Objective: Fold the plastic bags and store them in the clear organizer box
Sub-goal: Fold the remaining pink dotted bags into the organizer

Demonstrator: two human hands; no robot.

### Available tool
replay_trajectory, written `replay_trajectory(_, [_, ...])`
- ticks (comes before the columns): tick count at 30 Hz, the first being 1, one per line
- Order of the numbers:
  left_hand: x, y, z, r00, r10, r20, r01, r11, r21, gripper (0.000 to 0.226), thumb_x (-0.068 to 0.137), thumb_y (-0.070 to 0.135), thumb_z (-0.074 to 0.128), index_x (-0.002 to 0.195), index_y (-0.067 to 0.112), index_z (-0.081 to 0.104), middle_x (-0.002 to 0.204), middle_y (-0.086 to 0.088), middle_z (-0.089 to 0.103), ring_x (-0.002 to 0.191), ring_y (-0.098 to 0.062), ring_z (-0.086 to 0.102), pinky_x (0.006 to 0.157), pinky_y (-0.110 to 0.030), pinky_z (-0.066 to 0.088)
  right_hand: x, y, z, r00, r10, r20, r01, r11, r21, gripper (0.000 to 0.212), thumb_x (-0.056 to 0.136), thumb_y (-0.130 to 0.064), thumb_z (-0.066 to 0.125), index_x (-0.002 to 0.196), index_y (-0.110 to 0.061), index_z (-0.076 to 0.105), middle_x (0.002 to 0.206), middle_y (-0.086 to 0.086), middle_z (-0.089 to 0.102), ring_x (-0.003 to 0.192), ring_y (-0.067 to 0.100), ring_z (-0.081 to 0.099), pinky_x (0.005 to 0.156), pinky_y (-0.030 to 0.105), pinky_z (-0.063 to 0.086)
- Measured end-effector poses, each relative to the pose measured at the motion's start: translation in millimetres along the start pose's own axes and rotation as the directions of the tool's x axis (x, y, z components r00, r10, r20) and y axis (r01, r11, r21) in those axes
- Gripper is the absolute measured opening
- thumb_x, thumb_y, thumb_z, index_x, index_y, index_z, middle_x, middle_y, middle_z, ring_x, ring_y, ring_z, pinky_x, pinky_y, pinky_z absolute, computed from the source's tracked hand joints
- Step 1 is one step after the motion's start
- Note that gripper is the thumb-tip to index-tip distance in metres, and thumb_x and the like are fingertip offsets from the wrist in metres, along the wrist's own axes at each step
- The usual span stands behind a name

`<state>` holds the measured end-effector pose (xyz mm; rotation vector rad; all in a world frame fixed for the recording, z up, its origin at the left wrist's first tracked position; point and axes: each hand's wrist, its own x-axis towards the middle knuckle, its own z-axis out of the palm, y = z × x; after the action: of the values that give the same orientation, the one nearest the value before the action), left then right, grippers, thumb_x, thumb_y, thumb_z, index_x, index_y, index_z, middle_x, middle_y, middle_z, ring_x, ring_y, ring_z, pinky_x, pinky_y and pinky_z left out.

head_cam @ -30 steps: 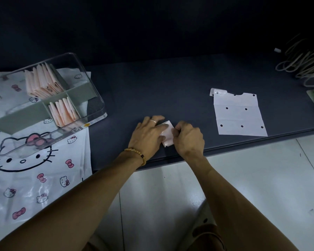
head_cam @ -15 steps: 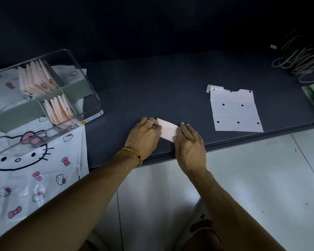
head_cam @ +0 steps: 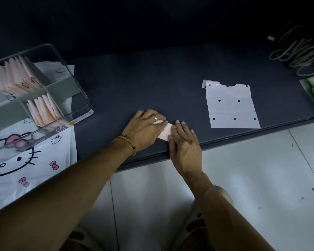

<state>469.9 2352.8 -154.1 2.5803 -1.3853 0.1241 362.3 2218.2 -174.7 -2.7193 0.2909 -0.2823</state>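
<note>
The small pink folded bag [head_cam: 165,130] is pinned to the worktop [head_cam: 152,84] between the left hand [head_cam: 145,130], fingers curled over its edge, and the flat right hand [head_cam: 185,142], so the crease is likely set.

pale pink, maybe, folded bag [head_cam: 165,131]
</note>
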Motion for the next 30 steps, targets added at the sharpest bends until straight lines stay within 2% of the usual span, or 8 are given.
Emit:
replay_trajectory(4, [-14.8, -27.2, -3.6, 0.998, -0.064, -0.012, 0.064, 0.998, -0.018, 0.027, 0.086, 0.016, 0.066, 0.112, 0.012, 0.069, 0.120, -0.001, 0.065, 0.109, -0.029, 0.057, 0.078, -0.040, 0.044, 0.1, -0.5, 0.4, 1.000, -0.003, -0.017, 0.003, 1.000, 0.006, 0.033, 0.094, -0.015, 0.056, 0.124, -0.001, 0.062, 0.137, 0.012, 0.054, 0.132, 0.030, 0.046, 0.110, 0.047, 0.034])
replay_trajectory(7, [-16.6, -35.6, -4.3, 0.990, -0.133, 0.046, 0.135, 0.990, -0.036, 0.029, 0.090, 0.022, 0.059, 0.118, 0.016, 0.066, 0.129, 0.005, 0.059, 0.117, -0.024, 0.049, 0.086, -0.040, 0.039, -0.1, -1.6, 0.8, 1.000, -0.002, -0.025, 0.003, 1.000, 0.009, 0.033, 0.095, -0.015, 0.055, 0.124, -0.001, 0.062, 0.137, 0.012, 0.054, 0.132, 0.030, 0.046, 0.110, 0.047, 0.035])
replay_trajectory(11, [2.1, -25.5, -4.3, 0.956, -0.271, 0.116, 0.289, 0.938, -0.190, 0.039, 0.090, 0.021, 0.053, 0.128, 0.020, 0.058, 0.135, 0.009, 0.053, 0.124, -0.014, 0.038, 0.099, -0.034, 0.031, -0.4, -0.5, 2.5, 1.000, -0.011, -0.027, 0.012, 1.000, 0.011, 0.032, 0.095, -0.015, 0.055, 0.123, -0.001, 0.063, 0.137, 0.012, 0.054, 0.132, 0.030, 0.046, 0.109, 0.048, 0.036])
replay_trajectory(17, [29.0, -11.3, -10.6, 0.937, -0.288, 0.196, 0.314, 0.942, -0.117, 0.013, 0.091, 0.023, 0.055, 0.099, 0.021, 0.065, 0.107, 0.002, 0.060, 0.106, -0.019, 0.046, 0.086, -0.032, 0.033, -0.6, 0.0, 1.8, 0.999, -0.018, -0.042, 0.020, 0.999, 0.039, 0.031, 0.093, -0.013, 0.059, 0.121, 0.000, 0.063, 0.134, 0.014, 0.056, 0.129, 0.032, 0.049, 0.108, 0.050, 0.037])
replay_trajectory(22, [26.7, -7.4, -18.4, 0.882, -0.357, 0.307, 0.421, 0.890, -0.173, 0.008, 0.089, 0.014, 0.058, 0.091, 0.021, 0.062, 0.104, 0.000, 0.057, 0.100, -0.019, 0.053, 0.079, -0.029, 0.039, 5.6, -3.4, -9.9, 0.997, 0.023, 0.074, -0.028, 0.997, 0.076, 0.033, 0.094, -0.014, 0.057, 0.124, -0.002, 0.061, 0.136, 0.013, 0.055, 0.131, 0.032, 0.047, 0.111, 0.048, 0.035])
replay_trajectory(25, [9.6, -10.3, -29.1, 0.854, -0.385, 0.350, 0.487, 0.829, -0.275, 0.011, 0.090, 0.014, 0.055, 0.087, 0.024, 0.056, 0.097, 0.003, 0.055, 0.087, -0.016, 0.052, 0.069, -0.027, 0.039, 19.9, -16.2, -25.0, 0.990, 0.053, 0.128, -0.065, 0.994, 0.086, 0.033, 0.092, -0.019, 0.059, 0.123, -0.008, 0.061, 0.119, 0.010, 0.065, 0.113, 0.028, 0.056, 0.097, 0.043, 0.047])
replay_trajectory(28, [-15.5, -15.8, -49.1, 0.860, -0.352, 0.369, 0.488, 0.779, -0.394, 0.010, 0.091, 0.019, 0.056, 0.085, 0.026, 0.055, 0.086, 0.006, 0.059, 0.083, -0.015, 0.056, 0.066, -0.026, 0.040, 35.1, -41.8, -37.2, 0.978, -0.096, 0.187, 0.066, 0.985, 0.159, 0.015, 0.091, -0.017, 0.059, 0.101, -0.012, 0.070, 0.085, 0.000, 0.060, 0.087, 0.022, 0.055, 0.077, 0.037, 0.051])
replay_trajectory(30, [-34.5, -21.8, -64.2, 0.873, -0.355, 0.335, 0.478, 0.761, -0.439, 0.006, 0.091, 0.021, 0.058, 0.086, 0.025, 0.057, 0.084, 0.007, 0.058, 0.082, -0.013, 0.057, 0.067, -0.026, 0.043, 44.4, -62.1, -42.0, 0.938, -0.206, 0.280, 0.152, 0.968, 0.200, 0.014, 0.092, -0.015, 0.058, 0.091, -0.013, 0.072, 0.078, -0.003, 0.052, 0.079, 0.017, 0.048, 0.072, 0.033, 0.047])
